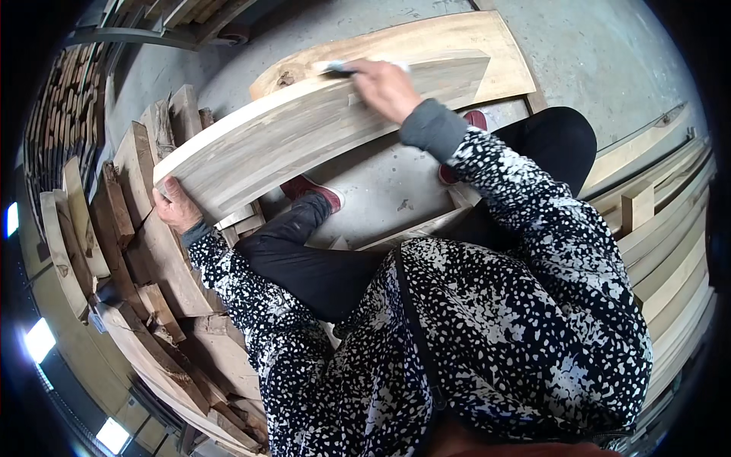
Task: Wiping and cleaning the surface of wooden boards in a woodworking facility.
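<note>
A long wooden board (pixel 304 141) stretches in front of me, its grey-streaked face turned my way and its pale edge upward. My left hand (pixel 177 204) is closed round the board's near left end, thumb on the face. Over the upper edge, my right hand (pixel 384 87) grips a small dark-and-white tool (pixel 337 69); motion blur and the fingers hide its exact kind. Just behind lies a wider pale slab (pixel 457 42) with a dark knot near its left end.
Rough offcuts and planks (pixel 141 183) are piled at my left. More long boards (pixel 670 259) are stacked at my right. A rack of timber (pixel 65 114) stands at the far left. My shoes (pixel 316 192) rest on the concrete floor (pixel 381 206) below the board.
</note>
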{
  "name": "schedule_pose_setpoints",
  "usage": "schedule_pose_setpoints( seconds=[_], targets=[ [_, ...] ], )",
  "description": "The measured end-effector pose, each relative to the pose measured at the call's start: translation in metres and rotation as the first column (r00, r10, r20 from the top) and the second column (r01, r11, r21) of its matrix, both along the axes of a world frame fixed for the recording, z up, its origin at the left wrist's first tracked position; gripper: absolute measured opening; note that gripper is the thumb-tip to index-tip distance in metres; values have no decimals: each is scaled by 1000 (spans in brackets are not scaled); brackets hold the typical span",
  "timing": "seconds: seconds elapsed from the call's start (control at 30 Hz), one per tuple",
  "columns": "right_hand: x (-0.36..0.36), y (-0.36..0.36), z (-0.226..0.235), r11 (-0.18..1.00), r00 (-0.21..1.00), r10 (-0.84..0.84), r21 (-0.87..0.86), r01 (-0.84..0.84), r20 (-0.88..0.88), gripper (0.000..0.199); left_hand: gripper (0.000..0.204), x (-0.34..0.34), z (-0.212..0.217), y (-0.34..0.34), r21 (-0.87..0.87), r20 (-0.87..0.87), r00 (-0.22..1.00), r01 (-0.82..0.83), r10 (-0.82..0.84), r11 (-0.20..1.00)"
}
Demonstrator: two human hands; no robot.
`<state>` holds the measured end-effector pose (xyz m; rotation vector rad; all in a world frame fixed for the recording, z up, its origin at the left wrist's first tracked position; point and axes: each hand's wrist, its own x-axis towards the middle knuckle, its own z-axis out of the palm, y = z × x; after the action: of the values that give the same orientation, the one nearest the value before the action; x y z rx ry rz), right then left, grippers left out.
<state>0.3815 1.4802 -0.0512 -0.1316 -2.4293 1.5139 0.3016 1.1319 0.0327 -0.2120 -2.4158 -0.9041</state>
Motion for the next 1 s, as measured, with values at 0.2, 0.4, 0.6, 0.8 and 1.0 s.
schedule_pose_setpoints(
  seconds=[0.2, 0.4, 0.6, 0.8, 1.0],
  targets=[
    [-21, -74, 46, 965, 892, 259, 148, -218, -369, 31, 52, -2, -12, 0, 204, 31, 997, 58, -66, 977],
    [-7, 92, -57, 934, 994, -2, 355, -37, 107, 27, 45, 14, -5, -11, 239, 106, 993, 18, -45, 971],
    [4, 217, -141, 658, 888, -259, 742, -125, 380, 32, 46, 8, 8, 2, 162, 144, 990, -17, -7, 987],
    [-38, -11, -9, 837, 997, -27, 547, -17, 72, 23, 47, 8, -4, -16, 102, 268, 949, -198, 164, 975],
    [-25, -191, 42, 921, 827, 364, 296, -252, -429, 30, 52, -6, -13, -11, 554, 497, 850, -155, -175, 818]
  ],
)
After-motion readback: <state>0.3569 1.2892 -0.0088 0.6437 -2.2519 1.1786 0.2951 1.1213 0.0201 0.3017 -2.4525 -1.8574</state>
